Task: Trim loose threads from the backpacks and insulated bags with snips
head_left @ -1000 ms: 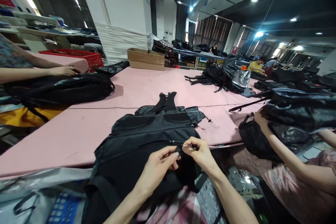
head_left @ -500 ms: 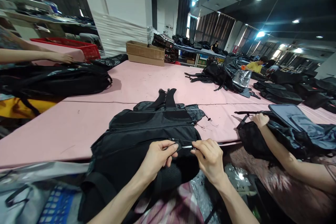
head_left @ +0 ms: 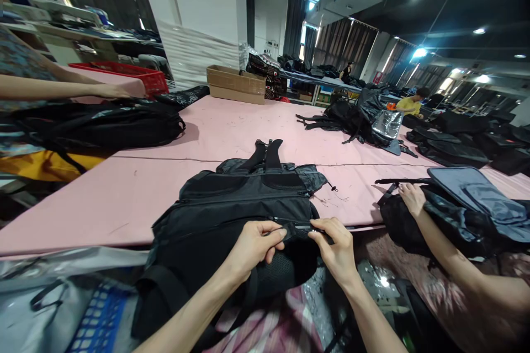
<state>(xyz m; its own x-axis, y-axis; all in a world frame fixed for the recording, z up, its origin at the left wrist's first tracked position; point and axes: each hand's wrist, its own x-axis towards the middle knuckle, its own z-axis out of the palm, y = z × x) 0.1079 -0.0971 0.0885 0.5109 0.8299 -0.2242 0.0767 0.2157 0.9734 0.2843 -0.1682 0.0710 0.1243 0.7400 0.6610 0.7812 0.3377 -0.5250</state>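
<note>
Black backpack (head_left: 248, 210) lay across the near edge of the pink table (head_left: 236, 129), partly overhanging before you, its inside hidden. At near left, a blue crate (head_left: 97, 314) showed beside a grey bag (head_left: 20, 298); its contents were unclear. Your forearms reached in from the near side, converging over the backpack's right part. Your left hand (head_left: 265, 240) pinched a small black piece (head_left: 290, 230) between thumb and forefinger; your right hand (head_left: 334, 242), knuckles up, gripped the end of a thin pale strip (head_left: 304, 227). Farther off stood a red crate (head_left: 156, 84) at left and an open cardboard box (head_left: 237, 91) at centre.
</note>
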